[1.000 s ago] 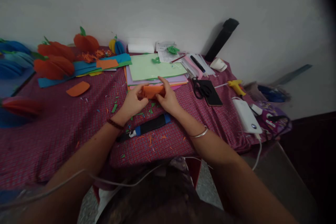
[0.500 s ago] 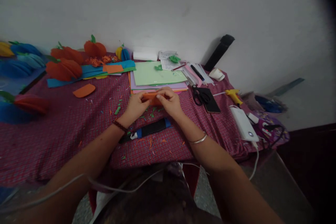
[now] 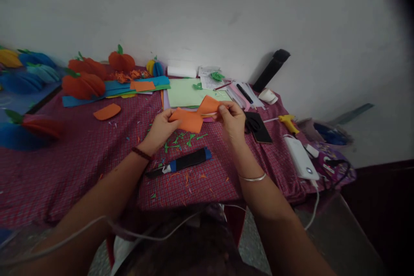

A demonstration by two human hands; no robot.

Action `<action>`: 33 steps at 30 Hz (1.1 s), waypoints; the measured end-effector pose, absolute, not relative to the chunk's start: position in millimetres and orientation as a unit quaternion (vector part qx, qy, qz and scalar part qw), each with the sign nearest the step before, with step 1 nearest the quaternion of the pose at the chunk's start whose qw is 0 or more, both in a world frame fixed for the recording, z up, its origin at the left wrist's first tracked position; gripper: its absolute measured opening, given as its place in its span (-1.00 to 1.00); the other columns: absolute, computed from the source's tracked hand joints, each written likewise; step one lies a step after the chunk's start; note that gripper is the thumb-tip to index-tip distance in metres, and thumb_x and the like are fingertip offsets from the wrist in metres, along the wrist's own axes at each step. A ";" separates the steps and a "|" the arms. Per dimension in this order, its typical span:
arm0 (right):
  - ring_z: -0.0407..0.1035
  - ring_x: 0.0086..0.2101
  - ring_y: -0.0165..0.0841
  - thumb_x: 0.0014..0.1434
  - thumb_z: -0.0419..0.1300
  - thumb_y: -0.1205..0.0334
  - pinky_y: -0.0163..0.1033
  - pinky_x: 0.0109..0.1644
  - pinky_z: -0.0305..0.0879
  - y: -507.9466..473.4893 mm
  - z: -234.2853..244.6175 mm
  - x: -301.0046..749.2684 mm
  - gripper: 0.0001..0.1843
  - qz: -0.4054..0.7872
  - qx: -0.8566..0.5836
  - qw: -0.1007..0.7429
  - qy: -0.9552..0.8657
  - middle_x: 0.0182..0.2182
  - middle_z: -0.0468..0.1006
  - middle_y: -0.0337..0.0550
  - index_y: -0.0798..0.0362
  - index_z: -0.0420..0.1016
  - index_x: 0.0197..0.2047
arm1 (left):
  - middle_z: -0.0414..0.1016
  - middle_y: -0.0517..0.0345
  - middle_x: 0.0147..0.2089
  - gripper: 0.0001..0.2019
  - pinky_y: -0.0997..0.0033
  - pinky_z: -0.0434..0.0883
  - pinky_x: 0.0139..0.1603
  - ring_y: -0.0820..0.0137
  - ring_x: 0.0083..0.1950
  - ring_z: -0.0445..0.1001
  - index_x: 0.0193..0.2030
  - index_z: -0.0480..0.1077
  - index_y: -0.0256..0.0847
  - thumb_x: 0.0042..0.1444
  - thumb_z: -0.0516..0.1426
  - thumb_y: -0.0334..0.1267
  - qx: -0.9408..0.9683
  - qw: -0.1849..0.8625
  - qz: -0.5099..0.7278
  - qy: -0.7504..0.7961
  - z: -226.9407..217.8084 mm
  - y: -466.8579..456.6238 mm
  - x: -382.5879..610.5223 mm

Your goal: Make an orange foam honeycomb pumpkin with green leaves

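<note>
My left hand pinches the left end of a piece of orange paper above the front of the paper stack. In my right hand is another orange paper flap, held at its lower right side; whether the two pieces are joined I cannot tell. A thin pale edge shows between them. Below the hands lie green paper scraps and a cutter with a black and blue handle. Just right of my right hand are black scissors, partly hidden, on a dark notebook.
Orange paper pumpkins stand at the left, near an orange cut piece. Behind my hands lies a pale green sheet. A yellow glue gun and a white power bank with a cable lie at the right edge.
My hands have moved apart, the right one up and to the right. The orange paper, earlier a narrow folded strip between them, now shows as two spread flaps.
</note>
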State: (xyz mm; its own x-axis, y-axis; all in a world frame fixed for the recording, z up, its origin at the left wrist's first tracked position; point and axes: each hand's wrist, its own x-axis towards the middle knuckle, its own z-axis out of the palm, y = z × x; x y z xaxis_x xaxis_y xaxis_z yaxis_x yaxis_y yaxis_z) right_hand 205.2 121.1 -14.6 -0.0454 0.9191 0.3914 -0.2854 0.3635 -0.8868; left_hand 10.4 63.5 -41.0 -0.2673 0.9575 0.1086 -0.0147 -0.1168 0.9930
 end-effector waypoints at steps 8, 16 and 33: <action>0.45 -0.10 -0.28 0.21 0.17 0.24 -0.06 0.07 0.37 107.6 -29.3 191.6 -0.89 0.347 -0.215 0.489 -0.771 -0.22 0.59 -0.13 -0.02 0.55 -0.29 | 0.56 0.07 -0.18 -0.79 0.38 0.55 -0.43 0.36 -0.34 0.55 -0.14 0.41 -0.22 0.03 0.19 -0.38 0.336 0.568 0.619 0.426 -30.9 54.1 15.5; 0.43 -0.08 -0.26 0.19 0.10 0.44 -0.06 0.05 0.39 105.8 -38.4 182.7 -0.81 0.212 -0.206 0.456 -0.839 -0.18 0.54 -0.08 0.01 0.51 -0.29 | 0.58 0.07 -0.15 -0.88 0.44 0.58 -0.24 0.43 -0.24 0.56 -0.18 0.46 -0.24 0.14 0.20 -0.31 0.297 0.597 0.650 0.364 -34.5 55.3 19.3; 0.40 -0.31 -0.35 -0.02 0.10 0.29 -0.20 -0.13 0.38 128.3 -58.4 191.8 -0.79 0.492 -0.293 0.427 -0.700 -0.36 0.52 -0.25 0.06 0.44 -0.26 | 0.55 0.11 -0.19 -0.71 0.12 0.33 0.12 0.15 -0.05 0.46 -0.24 0.49 -0.20 -0.19 0.29 -0.39 0.515 0.308 0.561 0.571 -48.1 62.8 16.7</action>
